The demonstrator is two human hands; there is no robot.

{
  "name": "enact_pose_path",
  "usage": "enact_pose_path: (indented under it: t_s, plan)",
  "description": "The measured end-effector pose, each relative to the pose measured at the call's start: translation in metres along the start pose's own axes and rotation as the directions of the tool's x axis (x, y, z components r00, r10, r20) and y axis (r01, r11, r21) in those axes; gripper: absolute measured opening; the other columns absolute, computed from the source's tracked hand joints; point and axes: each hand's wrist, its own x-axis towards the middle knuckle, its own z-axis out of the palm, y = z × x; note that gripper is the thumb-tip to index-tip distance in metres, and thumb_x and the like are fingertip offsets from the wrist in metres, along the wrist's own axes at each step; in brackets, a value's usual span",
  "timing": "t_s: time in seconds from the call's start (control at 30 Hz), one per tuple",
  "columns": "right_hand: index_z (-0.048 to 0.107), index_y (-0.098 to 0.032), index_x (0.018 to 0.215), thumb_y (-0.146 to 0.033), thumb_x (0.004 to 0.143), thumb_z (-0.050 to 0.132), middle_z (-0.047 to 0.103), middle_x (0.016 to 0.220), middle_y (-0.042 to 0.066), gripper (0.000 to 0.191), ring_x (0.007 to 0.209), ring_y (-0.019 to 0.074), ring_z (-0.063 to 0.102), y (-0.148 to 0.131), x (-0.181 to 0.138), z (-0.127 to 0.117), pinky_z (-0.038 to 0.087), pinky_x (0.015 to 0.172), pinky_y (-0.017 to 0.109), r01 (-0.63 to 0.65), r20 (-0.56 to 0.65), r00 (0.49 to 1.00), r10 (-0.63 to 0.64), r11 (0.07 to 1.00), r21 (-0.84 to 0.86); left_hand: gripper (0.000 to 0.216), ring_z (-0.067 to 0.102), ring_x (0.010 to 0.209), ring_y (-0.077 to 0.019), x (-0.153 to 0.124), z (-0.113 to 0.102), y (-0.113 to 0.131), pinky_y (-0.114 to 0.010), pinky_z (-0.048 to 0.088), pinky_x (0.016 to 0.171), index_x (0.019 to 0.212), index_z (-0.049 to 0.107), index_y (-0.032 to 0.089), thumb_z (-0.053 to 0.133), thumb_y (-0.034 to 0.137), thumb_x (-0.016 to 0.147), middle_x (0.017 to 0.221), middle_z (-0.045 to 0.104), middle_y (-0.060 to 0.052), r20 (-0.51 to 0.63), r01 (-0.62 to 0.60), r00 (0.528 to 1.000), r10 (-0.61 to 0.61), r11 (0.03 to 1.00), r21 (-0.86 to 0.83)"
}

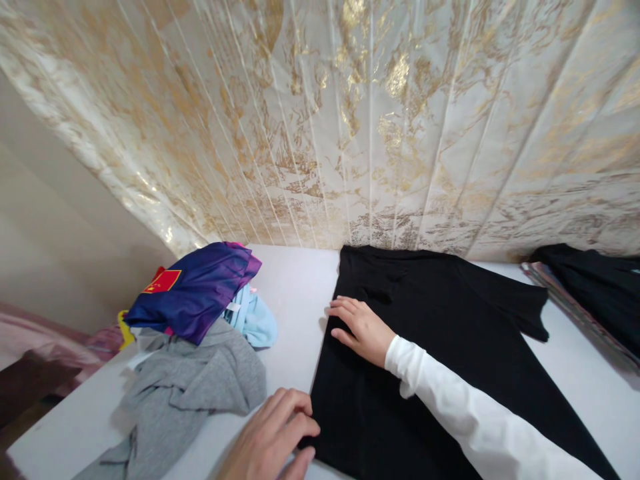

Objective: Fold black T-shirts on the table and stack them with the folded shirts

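Observation:
A black short-sleeved T-shirt (425, 373) lies spread on the white table, one sleeve out to the right. Its left side runs in a straight edge with no sleeve showing, and the fabric puckers near the top. My right hand (363, 330) rests on the shirt by that left edge, palm down, fingers stretched out. Lower down, my left hand (273, 433) is at the shirt's bottom left corner. Its fingers are bent with the tips on the cloth, and a gap shows between them and the thumb.
On the left of the white table (295, 280) is a loose heap: a purple-blue garment (200, 293), a light blue one (257, 320) and a grey one (210, 373). A stack of folded clothes (595, 287) stands at the right. A gold-patterned curtain (350, 133) hangs behind.

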Motion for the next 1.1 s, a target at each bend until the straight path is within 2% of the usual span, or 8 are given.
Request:
enact_pose_path:
  t_s: [0.1,0.17,0.23,0.3,0.43,0.63,0.97,1.1]
  plan:
    - [0.062,-0.021,0.092,-0.029,0.082,0.057,0.062,0.094,0.003,0.014,0.09,0.0173,0.053,-0.036,-0.021,-0.012,0.039,0.084,0.033,0.11,0.095,0.987,-0.127,0.98,0.164,0.01,0.055,0.08,-0.0172,-0.003,0.0,-0.004,-0.027,0.047,0.071,0.083,0.053,0.019,0.047,0.01,0.083,0.084,0.056,-0.004,0.001,0.01,1.0,-0.01,1.0,-0.004]
    - [0.062,-0.022,0.084,-0.039,0.074,0.067,0.06,0.085,0.0,0.02,0.08,0.016,0.051,-0.058,-0.036,-0.014,0.038,0.079,0.032,0.136,0.186,0.966,-0.18,0.964,0.228,0.011,0.054,0.077,-0.0172,-0.006,0.003,-0.006,-0.028,0.046,0.07,0.082,0.051,0.019,0.045,0.011,0.086,0.081,0.056,-0.003,-0.006,-0.008,1.0,0.009,1.0,0.023]
    - [0.061,-0.023,0.081,-0.042,0.067,0.071,0.058,0.084,-0.001,0.025,0.078,0.0163,0.049,-0.072,-0.048,-0.01,0.037,0.077,0.033,0.114,0.229,0.96,-0.164,0.969,0.22,0.014,0.054,0.073,-0.0168,-0.009,0.009,-0.008,-0.028,0.045,0.068,0.082,0.05,0.019,0.04,0.012,0.089,0.078,0.056,-0.003,-0.027,-0.009,1.0,0.011,0.998,0.056]
    - [0.058,-0.022,0.079,-0.032,0.07,0.066,0.058,0.084,-0.001,0.016,0.078,0.0161,0.049,-0.078,-0.056,-0.003,0.034,0.075,0.031,0.065,0.212,0.972,-0.102,0.982,0.177,0.017,0.053,0.07,-0.0159,-0.011,0.014,-0.009,-0.026,0.044,0.065,0.081,0.049,0.019,0.037,0.013,0.092,0.075,0.055,-0.002,-0.065,0.017,0.998,-0.011,0.997,0.081]
    - [0.054,-0.022,0.08,-0.015,0.071,0.054,0.06,0.082,-0.002,0.012,0.076,0.014,0.048,-0.08,-0.059,0.008,0.031,0.07,0.028,0.017,0.164,0.985,-0.047,0.983,0.185,0.025,0.053,0.066,-0.0148,-0.014,0.015,-0.009,-0.025,0.045,0.064,0.08,0.05,0.018,0.03,0.016,0.095,0.073,0.054,-0.002,-0.128,0.006,0.992,0.011,0.991,0.137]
    - [0.051,-0.022,0.078,-0.013,0.067,0.051,0.058,0.08,-0.002,0.014,0.076,0.014,0.048,-0.082,-0.065,0.009,0.03,0.071,0.028,0.017,0.118,0.992,-0.047,0.97,0.241,0.035,0.053,0.066,-0.0155,-0.017,0.009,-0.006,-0.024,0.045,0.059,0.085,0.059,0.018,0.026,0.016,0.096,0.075,0.054,-0.004,-0.144,-0.07,0.984,0.101,0.977,0.2]
    - [0.051,-0.02,0.069,-0.016,0.074,0.053,0.055,0.074,-0.002,0.006,0.072,0.0131,0.048,-0.079,-0.065,0.008,0.034,0.076,0.03,0.035,0.091,0.993,-0.068,0.946,0.322,0.023,0.053,0.071,-0.0171,-0.021,0.014,-0.005,-0.028,0.044,0.065,0.087,0.058,0.018,0.036,0.018,0.093,0.078,0.056,-0.004,-0.181,-0.059,0.977,0.11,0.962,0.267]
    - [0.06,-0.022,0.086,-0.019,0.082,0.051,0.06,0.094,0.001,0.011,0.091,0.016,0.052,-0.076,-0.065,0.005,0.036,0.085,0.032,0.015,0.055,0.998,-0.035,0.944,0.33,0.024,0.052,0.067,-0.0165,-0.018,0.015,-0.004,-0.028,0.041,0.06,0.081,0.056,0.018,0.035,0.012,0.091,0.075,0.055,-0.003,-0.186,-0.056,0.976,0.113,0.957,0.286]
